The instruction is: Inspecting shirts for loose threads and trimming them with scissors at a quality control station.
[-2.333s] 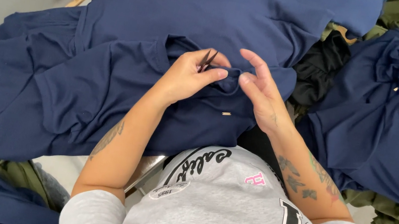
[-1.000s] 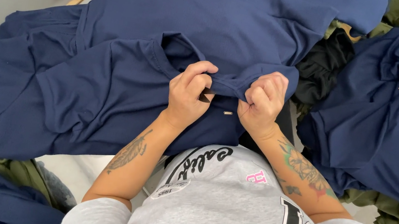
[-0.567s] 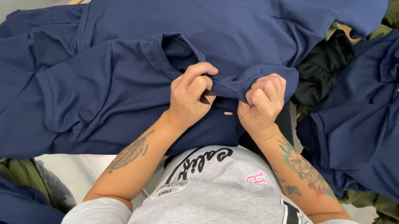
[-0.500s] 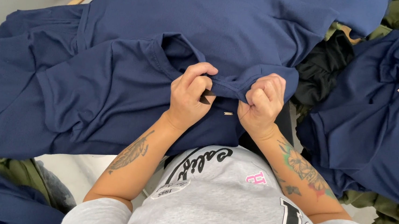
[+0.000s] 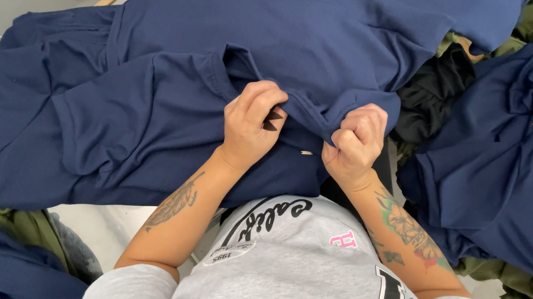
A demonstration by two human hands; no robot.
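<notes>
Pale worktop (image 5: 116,214) is covered by heaped garments; a navy blue knit garment (image 5: 169,81) is spread across it, its folded edge gripped by closed left hand (image 5: 250,123) and right hand (image 5: 355,143).

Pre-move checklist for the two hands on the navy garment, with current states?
1. Left hand closed on the folded edge of the navy garment: ok.
2. Right hand fisted on the same edge: ok.
3. Small dark tool between the left fingers, its kind: cannot tell.
4. Edge taut between the hands: ok.
5. Small pale spot below the edge, what it is: cannot tell.
6. Second navy pile apart from the hands: ok.
</notes>
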